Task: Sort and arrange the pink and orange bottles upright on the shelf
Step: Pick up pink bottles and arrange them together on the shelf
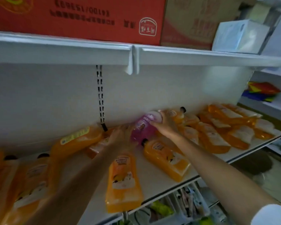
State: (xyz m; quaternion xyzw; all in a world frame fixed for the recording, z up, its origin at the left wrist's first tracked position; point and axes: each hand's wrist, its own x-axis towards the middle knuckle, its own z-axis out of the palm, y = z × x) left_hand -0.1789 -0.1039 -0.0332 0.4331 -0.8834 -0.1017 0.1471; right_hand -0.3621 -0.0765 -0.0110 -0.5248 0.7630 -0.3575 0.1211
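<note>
A pink bottle lies tilted at the back of the white shelf, near its middle. My right hand grips its upper end. My left hand reaches to its lower end, and the grip there is blurred. Several orange bottles lie flat around it: one at the front centre, one right of it, one at the left back. A heap of orange bottles covers the right part of the shelf.
More orange bottles stand blurred at the left front. The upper shelf carries a red carton and a white box. Goods fill the lower shelf. A side rack holds colourful packs.
</note>
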